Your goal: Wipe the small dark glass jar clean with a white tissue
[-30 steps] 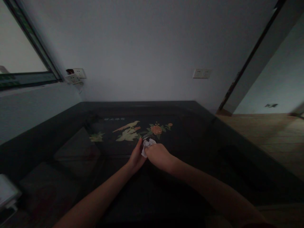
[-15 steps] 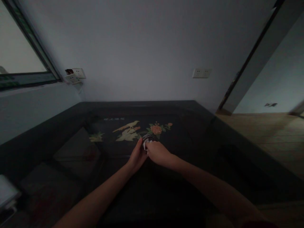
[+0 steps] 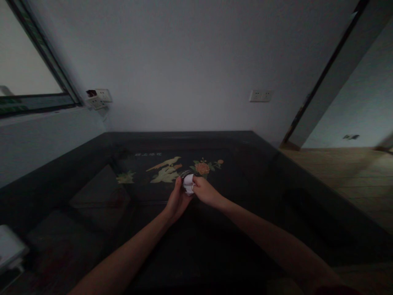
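Both my hands meet over the middle of a black glass-topped table (image 3: 245, 172). My left hand (image 3: 175, 200) is wrapped round a small dark object with a shiny rim (image 3: 185, 175), too dim to name. My right hand (image 3: 205, 191) pinches a crumpled white tissue (image 3: 188, 182) and presses it against that object. Just beyond the hands, a bird-and-flower painting (image 3: 172, 168) shows on the table top.
A white wall with sockets (image 3: 260, 95) and another socket group (image 3: 98, 98) stands behind the table. A window (image 3: 27, 82) is at the left. A white object (image 3: 9, 248) lies at the table's left near corner. Wooden floor (image 3: 346, 172) opens at the right.
The white tissue was mostly hidden half a second ago and shows again now. My right hand has shifted slightly up and away, rubbing the tissue on the held object. The left hand stayed.
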The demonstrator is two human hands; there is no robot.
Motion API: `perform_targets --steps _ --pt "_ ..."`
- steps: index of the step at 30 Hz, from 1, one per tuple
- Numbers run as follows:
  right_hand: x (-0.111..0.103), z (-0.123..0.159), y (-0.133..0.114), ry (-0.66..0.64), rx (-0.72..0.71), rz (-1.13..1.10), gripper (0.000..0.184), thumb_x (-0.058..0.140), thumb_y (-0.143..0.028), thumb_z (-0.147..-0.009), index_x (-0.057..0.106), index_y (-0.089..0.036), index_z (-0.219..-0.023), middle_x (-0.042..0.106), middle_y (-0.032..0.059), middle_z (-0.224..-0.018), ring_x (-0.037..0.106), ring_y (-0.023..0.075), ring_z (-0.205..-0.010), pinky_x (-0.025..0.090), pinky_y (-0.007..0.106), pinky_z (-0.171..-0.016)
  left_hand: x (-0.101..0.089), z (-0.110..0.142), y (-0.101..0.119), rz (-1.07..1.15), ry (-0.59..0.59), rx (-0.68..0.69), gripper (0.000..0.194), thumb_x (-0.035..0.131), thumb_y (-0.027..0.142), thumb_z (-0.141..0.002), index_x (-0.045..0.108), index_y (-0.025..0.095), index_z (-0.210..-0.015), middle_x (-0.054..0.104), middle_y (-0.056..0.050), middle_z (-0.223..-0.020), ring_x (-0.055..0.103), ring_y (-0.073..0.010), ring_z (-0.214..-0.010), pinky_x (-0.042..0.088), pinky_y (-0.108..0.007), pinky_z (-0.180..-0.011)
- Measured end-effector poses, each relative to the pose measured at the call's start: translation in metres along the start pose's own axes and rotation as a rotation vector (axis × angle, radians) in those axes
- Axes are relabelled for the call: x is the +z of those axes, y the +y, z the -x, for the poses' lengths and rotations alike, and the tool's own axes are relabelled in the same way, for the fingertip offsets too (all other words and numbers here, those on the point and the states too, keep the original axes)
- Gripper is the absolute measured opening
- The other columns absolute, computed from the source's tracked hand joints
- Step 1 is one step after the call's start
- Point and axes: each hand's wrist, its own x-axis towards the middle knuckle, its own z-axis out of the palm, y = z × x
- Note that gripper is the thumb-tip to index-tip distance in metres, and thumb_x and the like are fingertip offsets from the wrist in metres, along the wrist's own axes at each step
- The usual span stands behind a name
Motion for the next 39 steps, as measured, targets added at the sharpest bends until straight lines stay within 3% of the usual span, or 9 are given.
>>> perform_targets --steps 7,12,17,26,32,39 --pt "-0.011 0.016 -0.015 -0.203 -0.145 0.745 0.028 0.042 -0.008 -0.081 0.064 -0.014 -0.096 0.07 0.013 -0.094 0.066 0.0231 -0.085 0.046 0.029 -0.07 -0.005 0.001 -0.005 -0.046 -0.041 -0.099 0.026 0.045 0.033 -0.091 0.063 0.015 -0.096 0.069 -0.006 -0.089 0.064 -0.0174 -0.089 0.046 -0.031 -0.087" --pt "-0.016 0.023 -0.026 -0.31 -0.169 0.987 0.027 0.042 -0.008 -0.083 0.067 -0.011 -0.091 0.07 0.0153 -0.092 0.067 0.0266 -0.087 0.048 0.031 -0.069 -0.002 0.004 -0.006 -0.055 -0.107 -0.178 0.028 0.046 0.034 -0.09 0.065 0.013 -0.09 0.069 -0.006 -0.083 0.064 -0.0179 -0.084 0.045 -0.031 -0.086" --pt "-0.028 0.022 -0.031 -0.212 -0.129 0.911 0.024 0.046 -0.01 -0.081 0.066 -0.015 -0.093 0.07 0.0125 -0.095 0.066 0.0251 -0.087 0.046 0.03 -0.069 0.003 0.007 -0.002 0.012 -0.202 -0.091 0.018 0.051 0.024 -0.087 0.063 0.019 -0.1 0.069 -0.003 -0.094 0.063 -0.0154 -0.086 0.045 -0.031 -0.085" --pt "-0.043 0.015 -0.029 -0.032 -0.099 0.665 0.03 0.042 -0.005 -0.075 0.067 -0.015 -0.088 0.07 0.0101 -0.09 0.062 0.0188 -0.082 0.038 0.025 -0.067 0.007 0.011 0.012 -0.081 -0.378 -0.05 0.031 0.059 0.016 -0.082 0.059 0.017 -0.113 0.066 -0.007 -0.109 0.06 -0.0192 -0.101 0.039 -0.039 -0.099" --pt "-0.051 0.015 -0.032 0.021 -0.076 0.594 0.028 0.044 -0.002 -0.069 0.067 -0.012 -0.081 0.069 0.0105 -0.082 0.06 0.0172 -0.075 0.036 0.023 -0.063 0.009 0.014 0.01 -0.165 -0.398 -0.017 0.036 0.066 0.017 -0.077 0.06 0.013 -0.112 0.065 -0.011 -0.112 0.058 -0.0223 -0.107 0.036 -0.041 -0.104" --pt "-0.058 0.019 -0.039 0.02 -0.047 0.529 0.024 0.044 -0.003 -0.07 0.065 -0.012 -0.076 0.067 0.008 -0.076 0.056 0.0144 -0.067 0.035 0.022 -0.059 0.0 0.01 0.006 -0.228 -0.416 -0.029 0.052 0.075 0.01 -0.067 0.059 0.02 -0.115 0.063 -0.008 -0.117 0.057 -0.0216 -0.11 0.037 -0.04 -0.103"
